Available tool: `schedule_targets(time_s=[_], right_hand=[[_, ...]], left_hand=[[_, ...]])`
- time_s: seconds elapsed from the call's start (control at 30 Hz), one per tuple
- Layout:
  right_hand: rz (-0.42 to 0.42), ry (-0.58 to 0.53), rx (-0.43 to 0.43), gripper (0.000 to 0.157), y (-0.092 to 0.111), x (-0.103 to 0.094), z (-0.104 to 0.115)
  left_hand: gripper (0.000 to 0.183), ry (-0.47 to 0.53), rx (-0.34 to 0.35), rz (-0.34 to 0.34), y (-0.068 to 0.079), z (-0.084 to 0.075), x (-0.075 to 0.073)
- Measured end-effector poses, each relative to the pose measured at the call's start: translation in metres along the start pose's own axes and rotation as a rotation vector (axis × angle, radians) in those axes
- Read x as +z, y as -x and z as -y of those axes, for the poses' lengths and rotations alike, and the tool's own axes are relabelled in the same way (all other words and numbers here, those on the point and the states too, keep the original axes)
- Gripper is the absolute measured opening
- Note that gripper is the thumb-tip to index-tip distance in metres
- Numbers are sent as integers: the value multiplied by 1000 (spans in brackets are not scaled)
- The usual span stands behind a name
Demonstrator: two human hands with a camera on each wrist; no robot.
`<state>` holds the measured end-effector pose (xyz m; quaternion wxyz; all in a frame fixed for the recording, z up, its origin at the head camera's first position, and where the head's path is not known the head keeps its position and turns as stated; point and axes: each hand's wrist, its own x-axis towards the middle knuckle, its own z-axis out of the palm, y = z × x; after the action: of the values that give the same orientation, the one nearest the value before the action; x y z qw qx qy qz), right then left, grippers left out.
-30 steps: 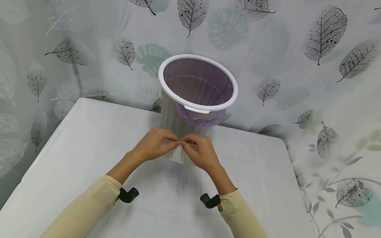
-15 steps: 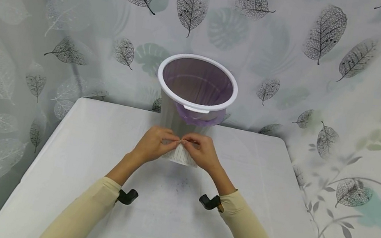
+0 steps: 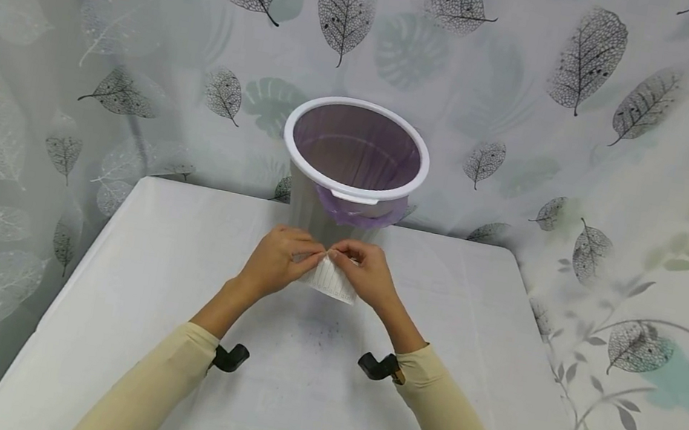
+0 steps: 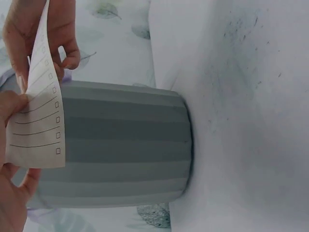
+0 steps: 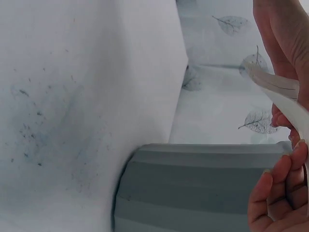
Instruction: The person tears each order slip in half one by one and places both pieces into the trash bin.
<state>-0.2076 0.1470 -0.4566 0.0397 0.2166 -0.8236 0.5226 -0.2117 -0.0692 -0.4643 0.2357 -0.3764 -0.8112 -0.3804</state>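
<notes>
Between my two hands is a small sheet of lined paper [image 3: 334, 281] with a column of little checkboxes, seen plainly in the left wrist view. My left hand [image 3: 280, 257] pinches its upper edge between thumb and fingers. Right beside it, my right hand [image 3: 366, 271] pinches the same edge, the fingertips of both hands almost meeting. The paper [image 4: 41, 116] hangs down, curved. Directly behind the hands stands a grey ribbed trash bin [image 3: 311, 210] with a white rim and a purple liner bag [image 3: 358, 213] folded out below the rim.
The bin stands at the back of a table under a white cloth [image 3: 175, 256], which has small dark specks in front of the hands. A leaf-patterned curtain [image 3: 511, 61] hangs behind and at both sides. Black camera mounts [image 3: 231, 357] sit on both wrists.
The sheet's lower part has swung and tilted, its bottom edge now slanting down to the right. Both hands keep their pinch in nearly the same place. The bin has not moved.
</notes>
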Motion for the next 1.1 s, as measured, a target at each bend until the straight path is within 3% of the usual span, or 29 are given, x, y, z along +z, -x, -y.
schedule_targets(time_s=[0.27, 0.6, 1.1], right_hand=[[-21, 50, 33, 12, 3, -2, 1], [-20, 87, -55, 10, 6, -2, -1], [-23, 128, -126, 10, 7, -1, 1]], left_hand=[[6, 15, -44, 47, 0, 1, -3], [8, 116, -140, 114, 1, -3, -10], [13, 133, -198, 171, 2, -3, -14]])
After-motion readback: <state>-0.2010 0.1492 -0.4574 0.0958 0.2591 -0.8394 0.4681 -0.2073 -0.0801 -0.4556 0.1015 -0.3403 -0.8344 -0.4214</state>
